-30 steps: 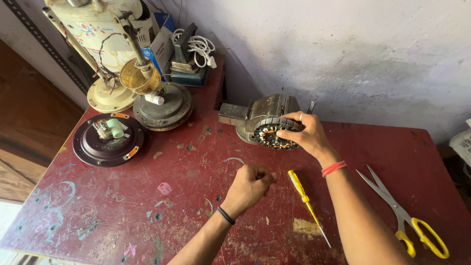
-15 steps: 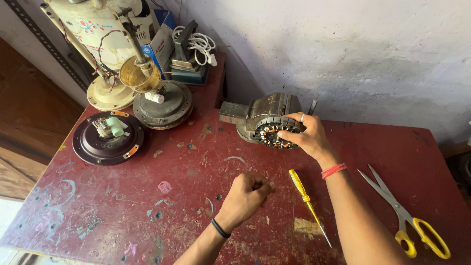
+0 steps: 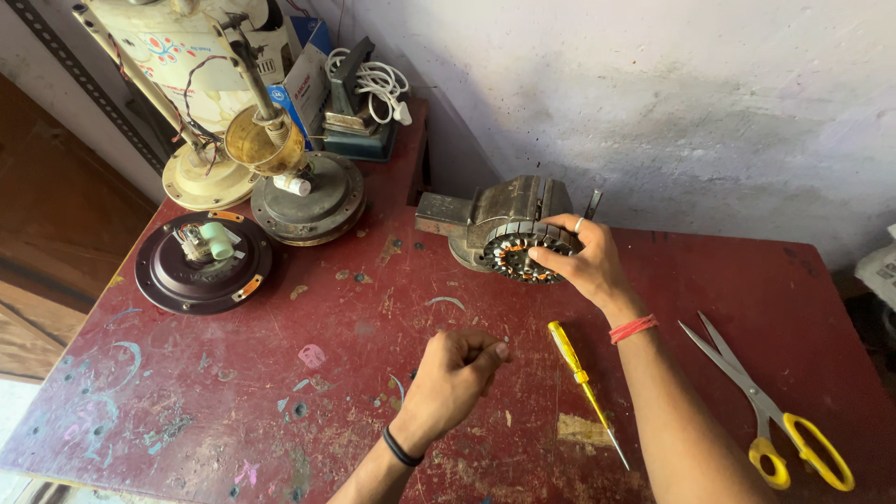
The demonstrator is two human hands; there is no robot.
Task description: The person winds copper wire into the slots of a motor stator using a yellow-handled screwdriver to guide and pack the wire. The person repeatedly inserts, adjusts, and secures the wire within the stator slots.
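Since the earlier frame, the left hand (image 3: 457,369) has drifted slightly lower, clenched, perhaps pinching thin wire. At frame centre the right hand (image 3: 577,257) grasps the round copper-wound motor stator (image 3: 519,254) in the grey vise (image 3: 495,219). A hard tug could snap windings; the yellow-handled screwdriver (image 3: 583,387) lies near the wrist on the red worktop (image 3: 280,373).
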